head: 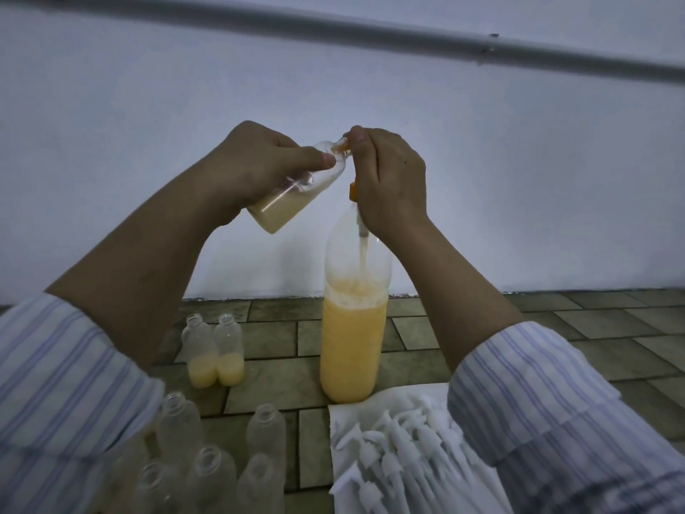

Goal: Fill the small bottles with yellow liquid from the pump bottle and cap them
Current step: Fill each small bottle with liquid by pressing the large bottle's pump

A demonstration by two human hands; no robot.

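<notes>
We take the tall pump bottle (pixel 354 328) as our landmark; it stands on the tiled floor (pixel 482 339), about half full of yellow liquid.

Far to its left and nearer us stands a cluster of empty small bottles (pixel 207 454), all uncapped. Just left of its base, two more small bottles (pixel 215 352) stand touching each other, each with yellow liquid in the bottom third and no cap.

Up and to the left of its neck, our left hand (pixel 255 168) wraps its fingers and thumb around the small bottle being filled (pixel 293 187), tilted with its mouth toward the orange spout (pixel 343 145). It is roughly a third full. We judge this bottle light, thin-walled and easily squeezed, so holding it round the body, as here, suits it; wet plastic could slip.

Directly above the pump bottle, our right hand (pixel 389 179) curls down over the pump head, gripping it; the head itself is mostly hidden. The tall bottle looks top-heavy in use, so we should press straight down.

To the right of its base, white pump caps (pixel 400 450) lie heaped on a white sheet (pixel 344 413), partly under our right sleeve (pixel 556 402).
</notes>
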